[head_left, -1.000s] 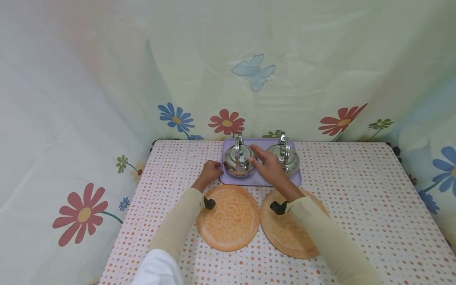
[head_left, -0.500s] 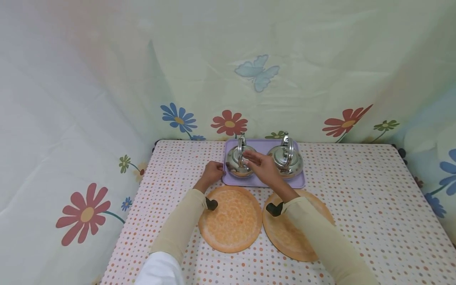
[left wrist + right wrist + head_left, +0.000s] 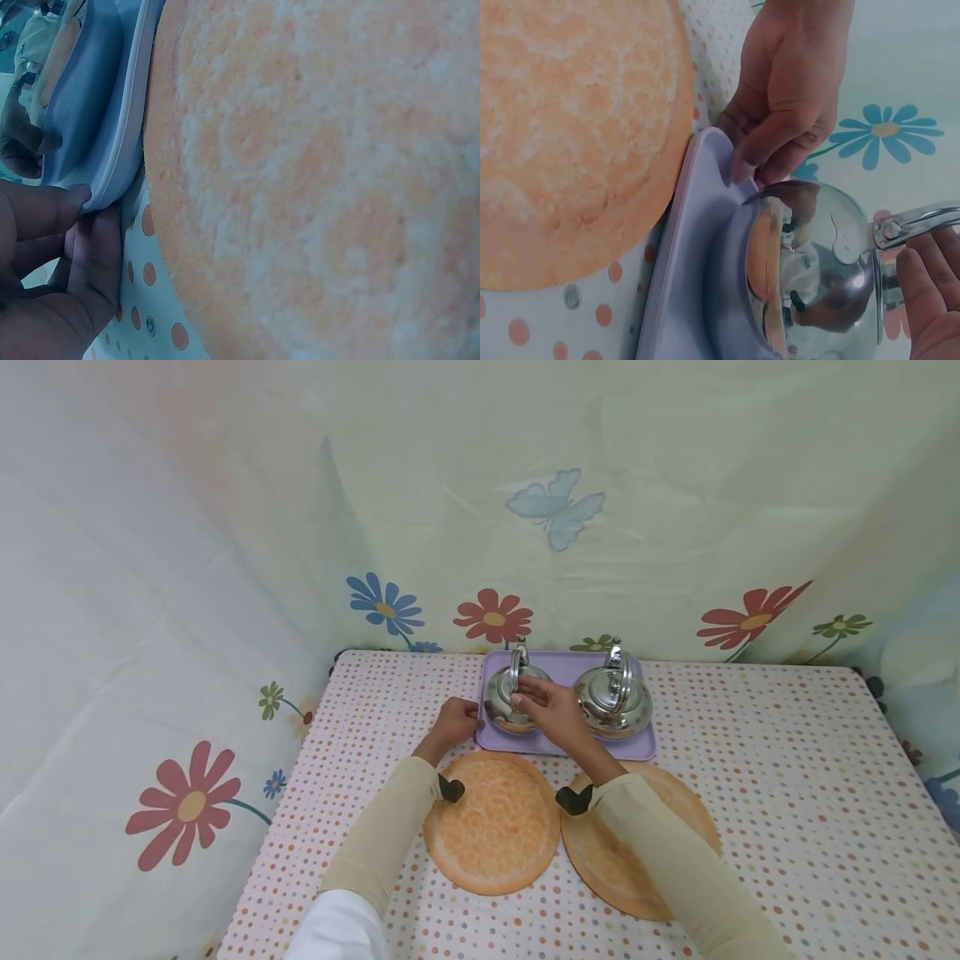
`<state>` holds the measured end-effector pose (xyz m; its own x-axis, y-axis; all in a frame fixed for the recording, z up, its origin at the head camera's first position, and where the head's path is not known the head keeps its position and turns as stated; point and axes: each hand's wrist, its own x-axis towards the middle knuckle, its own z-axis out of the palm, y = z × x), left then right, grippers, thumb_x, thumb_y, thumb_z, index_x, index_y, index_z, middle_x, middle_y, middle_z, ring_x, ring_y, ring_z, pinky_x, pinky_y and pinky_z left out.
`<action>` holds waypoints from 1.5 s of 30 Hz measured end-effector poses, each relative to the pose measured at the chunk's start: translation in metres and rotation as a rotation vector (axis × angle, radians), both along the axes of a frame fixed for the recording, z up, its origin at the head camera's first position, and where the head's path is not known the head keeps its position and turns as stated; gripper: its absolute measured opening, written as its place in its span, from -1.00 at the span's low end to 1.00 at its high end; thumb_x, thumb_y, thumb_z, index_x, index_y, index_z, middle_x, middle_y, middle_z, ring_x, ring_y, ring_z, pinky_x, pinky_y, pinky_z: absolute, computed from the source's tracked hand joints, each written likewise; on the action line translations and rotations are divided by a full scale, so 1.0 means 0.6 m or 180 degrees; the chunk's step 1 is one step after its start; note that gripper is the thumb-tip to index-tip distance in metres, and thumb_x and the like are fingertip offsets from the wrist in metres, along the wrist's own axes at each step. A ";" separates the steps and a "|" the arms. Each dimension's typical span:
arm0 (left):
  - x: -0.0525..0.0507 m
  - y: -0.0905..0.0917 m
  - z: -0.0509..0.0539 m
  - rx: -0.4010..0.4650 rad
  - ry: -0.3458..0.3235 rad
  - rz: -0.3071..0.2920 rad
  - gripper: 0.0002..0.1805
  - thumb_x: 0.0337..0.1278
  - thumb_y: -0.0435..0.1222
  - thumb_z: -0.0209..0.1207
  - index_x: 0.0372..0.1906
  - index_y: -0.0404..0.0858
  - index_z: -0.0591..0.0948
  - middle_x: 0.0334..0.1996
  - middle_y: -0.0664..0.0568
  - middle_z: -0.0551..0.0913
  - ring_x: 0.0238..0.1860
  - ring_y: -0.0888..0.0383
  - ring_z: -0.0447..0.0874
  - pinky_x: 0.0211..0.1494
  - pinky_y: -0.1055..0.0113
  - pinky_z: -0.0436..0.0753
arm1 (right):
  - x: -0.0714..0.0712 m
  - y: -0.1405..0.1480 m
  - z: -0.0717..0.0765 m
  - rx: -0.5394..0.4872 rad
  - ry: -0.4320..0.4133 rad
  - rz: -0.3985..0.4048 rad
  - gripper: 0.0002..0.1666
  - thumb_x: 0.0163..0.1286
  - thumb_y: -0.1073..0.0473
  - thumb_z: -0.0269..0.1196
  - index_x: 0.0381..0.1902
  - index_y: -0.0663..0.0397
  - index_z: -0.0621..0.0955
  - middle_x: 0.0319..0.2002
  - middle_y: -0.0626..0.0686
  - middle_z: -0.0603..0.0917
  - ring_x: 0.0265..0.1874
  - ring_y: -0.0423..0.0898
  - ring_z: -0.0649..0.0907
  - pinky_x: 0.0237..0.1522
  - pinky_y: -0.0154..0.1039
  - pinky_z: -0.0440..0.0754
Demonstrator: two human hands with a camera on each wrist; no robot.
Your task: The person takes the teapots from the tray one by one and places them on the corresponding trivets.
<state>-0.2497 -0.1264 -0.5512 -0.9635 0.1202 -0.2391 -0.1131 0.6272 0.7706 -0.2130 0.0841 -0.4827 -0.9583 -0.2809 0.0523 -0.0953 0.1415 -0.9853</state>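
Note:
Two shiny metal kettles with arched top handles stand upright on a lilac tray (image 3: 528, 744). My left hand (image 3: 454, 722) pinches the tray's near left corner, thumb on top of the rim in the left wrist view. At the left kettle (image 3: 498, 706), my right hand (image 3: 561, 717) has its fingers at the handle, just under it in the right wrist view. Those fingers (image 3: 924, 274) look fairly straight, and the thumb is apart from the handle in the head view. To the right of that hand stands the other kettle (image 3: 617, 703).
Two round mats with a bread-like print, a left mat (image 3: 491, 831) and a right mat (image 3: 693, 814), lie in front of the tray. A dotted cloth (image 3: 780, 777) covers the table. Behind it hangs a flowered curtain (image 3: 637, 543).
My right hand has moved from between the kettles to the left kettle's handle. The left hand stays at the tray corner. The whole head view has shifted slightly rightward.

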 end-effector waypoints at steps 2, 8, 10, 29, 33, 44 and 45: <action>0.000 0.001 0.001 -0.0016 0.0010 0.0032 -0.60 0.10 -0.46 0.25 0.08 -0.49 0.60 -0.29 -0.13 0.68 -0.30 0.16 0.60 -0.22 0.40 0.59 | -0.005 -0.002 -0.009 0.0004 -0.0058 -0.0022 -0.39 0.39 0.18 0.26 0.32 0.30 0.41 0.17 0.26 0.55 0.14 0.08 0.57 -0.01 -0.27 0.60; 0.004 0.001 0.002 -0.0042 -0.0006 0.0053 -0.57 0.09 -0.48 0.24 0.12 -0.47 0.58 -0.24 -0.14 0.70 -0.27 0.13 0.63 -0.19 0.38 0.61 | -0.008 -0.014 -0.014 0.0058 -0.0068 -0.0096 -0.44 0.35 0.17 0.31 0.23 0.35 0.49 0.04 0.26 0.63 0.04 0.09 0.63 -0.05 -0.20 0.63; 0.005 0.000 0.001 -0.0052 0.0009 0.0042 -0.58 0.09 -0.48 0.23 0.11 -0.47 0.59 -0.27 -0.12 0.70 -0.31 0.16 0.61 -0.21 0.39 0.60 | -0.007 -0.017 -0.014 0.0050 -0.0052 -0.0102 -0.51 0.35 0.18 0.30 0.15 0.36 0.55 -0.02 0.24 0.67 0.00 0.09 0.66 -0.06 -0.15 0.64; 0.004 0.001 -0.005 -0.0035 0.0116 0.0011 -0.62 0.09 -0.47 0.23 0.06 -0.46 0.63 -0.35 -0.10 0.66 -0.37 0.19 0.51 -0.27 0.43 0.51 | -0.004 -0.009 -0.015 0.0315 0.0183 -0.0091 -0.66 0.43 0.15 0.22 0.01 0.29 0.67 -0.20 0.14 0.74 -0.11 0.02 0.70 -0.11 -0.12 0.65; 0.004 0.002 -0.009 -0.0035 0.0096 0.0042 -0.59 0.07 -0.47 0.24 0.09 -0.46 0.61 -0.29 -0.12 0.69 -0.31 0.17 0.57 -0.20 0.40 0.57 | -0.002 -0.005 -0.015 0.0255 0.0225 -0.0042 -0.66 0.43 0.18 0.22 0.00 0.34 0.66 -0.21 0.16 0.74 -0.10 0.03 0.70 -0.10 -0.11 0.65; 0.003 0.000 -0.004 -0.0024 0.0102 0.0011 -0.71 0.08 -0.49 0.20 -0.05 -0.45 0.67 -0.45 -0.04 0.58 -0.42 0.18 0.47 -0.36 0.42 0.46 | 0.010 -0.004 -0.001 0.0161 0.0321 0.0074 -0.68 0.42 0.14 0.23 -0.06 0.29 0.70 -0.23 0.10 0.75 -0.08 -0.02 0.69 -0.07 -0.15 0.64; 0.003 -0.001 -0.002 -0.0028 0.0095 0.0014 -0.72 0.07 -0.50 0.19 -0.06 -0.45 0.67 -0.45 -0.05 0.58 -0.41 0.17 0.46 -0.36 0.41 0.46 | 0.011 -0.004 0.001 0.0134 0.0323 0.0090 -0.68 0.42 0.15 0.23 -0.06 0.29 0.70 -0.24 0.10 0.75 -0.08 -0.02 0.69 -0.07 -0.17 0.64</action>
